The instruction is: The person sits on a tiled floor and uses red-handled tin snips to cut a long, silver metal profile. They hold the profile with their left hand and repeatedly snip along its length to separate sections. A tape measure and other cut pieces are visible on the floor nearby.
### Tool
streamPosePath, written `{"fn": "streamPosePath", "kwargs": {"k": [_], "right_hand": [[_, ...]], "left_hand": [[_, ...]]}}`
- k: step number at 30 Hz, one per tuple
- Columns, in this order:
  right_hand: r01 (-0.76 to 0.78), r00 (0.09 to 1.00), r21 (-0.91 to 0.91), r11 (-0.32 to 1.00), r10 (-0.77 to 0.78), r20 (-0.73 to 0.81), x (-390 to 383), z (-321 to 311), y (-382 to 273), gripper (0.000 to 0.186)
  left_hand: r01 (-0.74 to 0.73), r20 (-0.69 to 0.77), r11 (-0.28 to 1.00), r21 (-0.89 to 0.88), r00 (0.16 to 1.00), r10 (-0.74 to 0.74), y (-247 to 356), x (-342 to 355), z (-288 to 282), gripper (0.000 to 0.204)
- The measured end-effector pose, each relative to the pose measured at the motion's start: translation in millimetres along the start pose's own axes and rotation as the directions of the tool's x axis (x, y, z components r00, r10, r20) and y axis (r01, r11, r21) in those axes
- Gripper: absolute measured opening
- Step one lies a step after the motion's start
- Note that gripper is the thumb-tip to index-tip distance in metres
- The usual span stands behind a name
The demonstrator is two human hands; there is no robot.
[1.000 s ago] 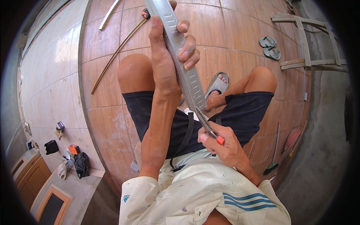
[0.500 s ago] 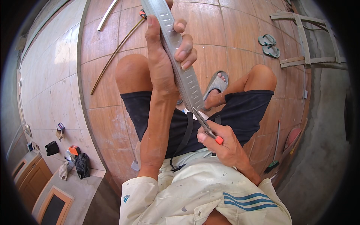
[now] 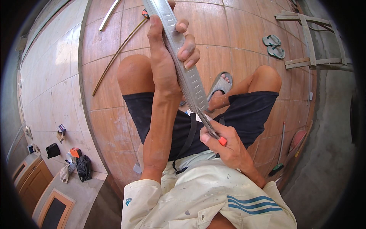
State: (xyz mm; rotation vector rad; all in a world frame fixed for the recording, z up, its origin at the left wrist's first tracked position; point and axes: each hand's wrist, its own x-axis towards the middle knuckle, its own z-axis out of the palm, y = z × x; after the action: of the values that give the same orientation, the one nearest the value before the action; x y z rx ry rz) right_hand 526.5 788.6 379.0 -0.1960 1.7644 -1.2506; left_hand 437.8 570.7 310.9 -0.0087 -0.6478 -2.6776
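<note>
A long silver metal channel [image 3: 193,87] with pressed slots slants from the top of the view down toward my lap. My left hand [image 3: 167,57] is wrapped round its upper part, thumb on one side and fingers on the other. At its lower end, the grey blades of a pair of metal snips [image 3: 207,123] meet the channel's edge. My right hand [image 3: 227,143] is closed round the snips, and a red-orange handle end [image 3: 222,141] shows by the thumb. My palm hides the rest of the handles.
On the tiled floor [image 3: 213,26], an extended tape measure [image 3: 118,52] and a white strip [image 3: 109,15] lie at the left. Flip-flops [image 3: 273,46] and a wooden frame [image 3: 312,42] are at the far right, a broom [image 3: 279,152] nearer. Bags [image 3: 84,168] rest on the left ledge.
The metal channel has tilted very slightly, and light falls differently on its face. Both hands keep nearly the same place and grip.
</note>
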Motion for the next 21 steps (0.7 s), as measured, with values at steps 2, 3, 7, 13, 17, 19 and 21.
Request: {"fn": "streamPosePath", "kwargs": {"k": [2,3,7,13,17,19,21], "right_hand": [[0.007,1.0,0.0,1.0,-0.007,-0.001,0,0,0,0.032],[-0.002,1.0,0.005,1.0,0.002,0.002,-1,0,0,0.032],[0.003,1.0,0.015,1.0,-0.003,0.005,-1,0,1,0.032],[-0.036,0.999,0.014,0.999,0.036,0.015,-2,-1,2,0.033],[-0.052,0.998,0.033,0.998,0.052,0.024,-2,-2,0,0.033],[-0.062,0.997,0.066,0.996,0.059,0.046,-2,-2,5,0.033],[-0.061,0.997,0.077,0.995,0.058,0.043,-3,-2,6,0.033]], "left_hand": [[0.013,-0.006,1.0,0.007,1.0,-0.013,0,-1,0,0.06],[0.037,0.037,0.999,-0.015,0.999,-0.036,-1,-1,-4,0.06],[0.067,0.072,0.997,-0.042,0.995,-0.064,1,-1,-4,0.059],[0.046,0.15,0.99,-0.133,0.988,-0.026,-2,2,-10,0.059],[0.011,-0.045,0.999,-0.051,0.999,-0.014,-1,0,0,0.06],[0.005,-0.02,0.999,-0.051,1.0,-0.006,-1,-1,1,0.059],[-0.002,0.003,1.0,-0.013,1.0,0.002,-1,0,0,0.06]]}}
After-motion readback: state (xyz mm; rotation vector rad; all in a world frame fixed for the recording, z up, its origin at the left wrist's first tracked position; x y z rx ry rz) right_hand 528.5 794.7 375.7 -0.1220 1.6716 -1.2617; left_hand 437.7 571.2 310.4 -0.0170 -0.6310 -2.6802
